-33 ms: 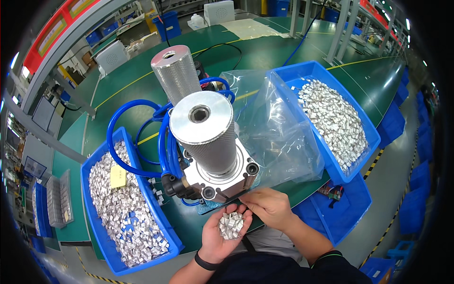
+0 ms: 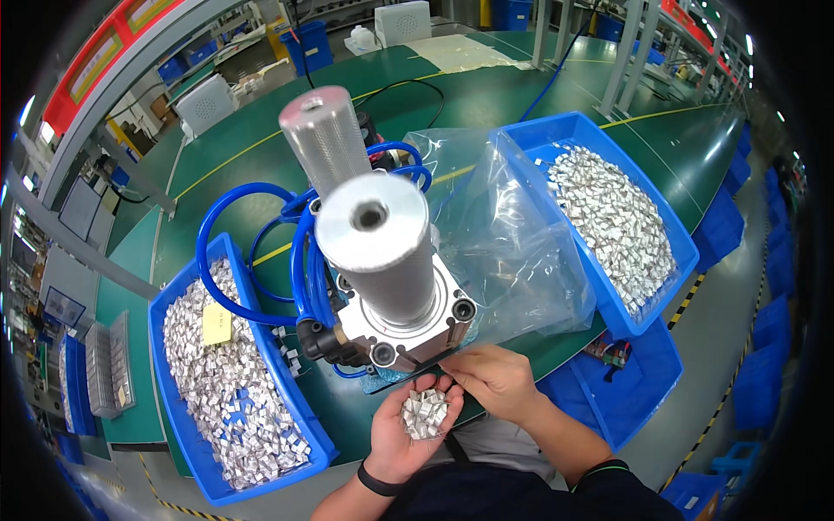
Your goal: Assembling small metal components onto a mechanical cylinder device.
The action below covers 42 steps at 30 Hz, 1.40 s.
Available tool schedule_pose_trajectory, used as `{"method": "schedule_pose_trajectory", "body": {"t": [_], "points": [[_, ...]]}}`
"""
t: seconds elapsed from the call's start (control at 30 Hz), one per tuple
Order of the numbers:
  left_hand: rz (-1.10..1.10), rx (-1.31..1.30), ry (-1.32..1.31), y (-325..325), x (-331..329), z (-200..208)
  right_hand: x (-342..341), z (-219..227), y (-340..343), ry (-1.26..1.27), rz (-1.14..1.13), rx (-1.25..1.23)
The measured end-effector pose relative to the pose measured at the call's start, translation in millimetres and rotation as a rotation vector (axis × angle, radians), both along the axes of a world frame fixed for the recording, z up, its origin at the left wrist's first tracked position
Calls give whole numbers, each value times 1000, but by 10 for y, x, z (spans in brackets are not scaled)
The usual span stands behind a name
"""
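My left hand [image 2: 393, 438] is cupped palm up in front of the machine and holds a heap of small silvery-white rectangular parts [image 2: 426, 413]. Beside it, my right hand [image 2: 499, 380] pinches thumb and fingers together at the machine's front lower edge; anything between the fingertips is hidden. The machine [image 2: 417, 334] has a metal block base and two upright knurled metal cylinders, the nearer cylinder [image 2: 382, 252] in front of the farther cylinder [image 2: 326, 139]. Both cylinders look blurred, mostly at their tops.
A blue bin [image 2: 306, 460] of the same parts stands on the left, with a yellow note [image 2: 217, 323] on the heap. Another filled blue bin [image 2: 638, 326] is at the right, beside a clear plastic bag [image 2: 521, 269]. Blue hoses [image 2: 207, 252] loop left of the machine. Blue trays [image 2: 643, 391] sit lower right.
Both knurled cylinders have shifted slightly down and right and turned from sharp to blurred. My hands keep the same place and pose.
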<state>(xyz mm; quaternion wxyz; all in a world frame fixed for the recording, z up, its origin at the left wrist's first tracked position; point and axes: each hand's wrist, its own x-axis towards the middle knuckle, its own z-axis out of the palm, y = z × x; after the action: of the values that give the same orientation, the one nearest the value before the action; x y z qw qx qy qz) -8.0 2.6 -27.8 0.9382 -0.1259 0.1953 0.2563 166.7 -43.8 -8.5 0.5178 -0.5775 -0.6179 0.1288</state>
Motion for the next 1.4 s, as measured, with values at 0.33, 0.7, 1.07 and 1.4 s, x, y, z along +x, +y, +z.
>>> {"method": "schedule_pose_trajectory", "body": {"t": [0.33, 0.7, 1.07, 1.4], "points": [[-5, 32, 43, -4, 5, -12, 6, -1, -5, -18, -15, 17], [16, 10, 48, 44, 17, 12, 667, 985, -751, -619, -181, -31], [-61, 103, -201, 32, -6, -114, -220, 299, -229, -265, -113, -138], [-24, 104, -135, -4, 19, -107, -198, 131, -130, -125, -95, -290]]}}
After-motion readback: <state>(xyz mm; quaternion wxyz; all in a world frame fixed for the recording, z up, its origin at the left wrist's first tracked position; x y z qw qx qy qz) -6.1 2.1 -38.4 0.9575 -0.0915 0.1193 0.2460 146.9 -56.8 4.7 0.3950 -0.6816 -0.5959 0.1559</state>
